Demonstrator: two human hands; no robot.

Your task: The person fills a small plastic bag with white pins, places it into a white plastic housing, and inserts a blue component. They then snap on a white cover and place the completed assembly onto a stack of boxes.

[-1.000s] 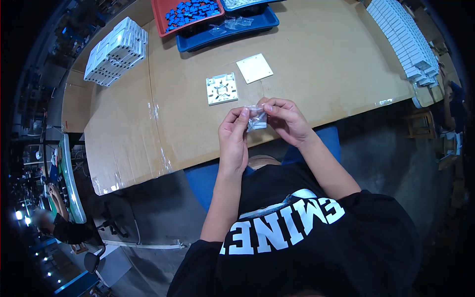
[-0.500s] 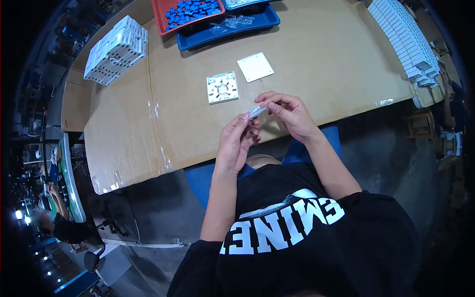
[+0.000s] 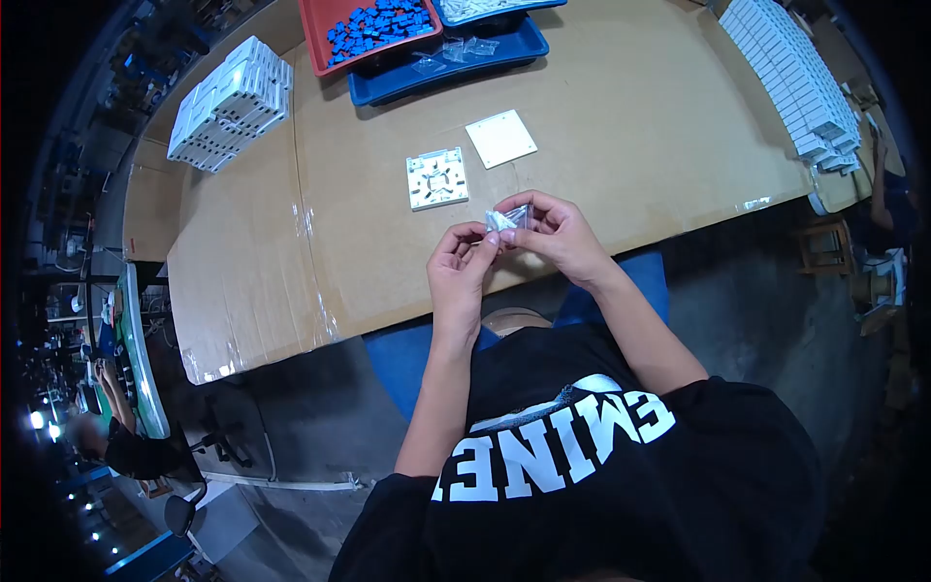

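Observation:
Between my two hands is a small clear plastic bag (image 3: 502, 219) with white pieces inside, too small to make out. My left hand (image 3: 462, 264) pinches its left end between thumb and fingers. At the other end, my right hand (image 3: 555, 236) grips the bag with thumb and forefinger. Just beyond the hands, a white square plastic box base (image 3: 437, 178) lies with its slotted inner side up. To its right rests a flat white square cover (image 3: 500, 139) with small holes near its corners.
A red tray (image 3: 373, 56) of blue parts and a blue tray (image 3: 456, 82) with small clear bags stand at the far edge. White boxes are stacked at left (image 3: 231, 104) and right (image 3: 790, 82). Cardboard (image 3: 630, 145) covers the table. Another person (image 3: 136, 441) sits at far left.
The bag has turned and now shows its flat side. My hands have come closer together, with my right hand slightly lower and the left fingers now pressed on the bag.

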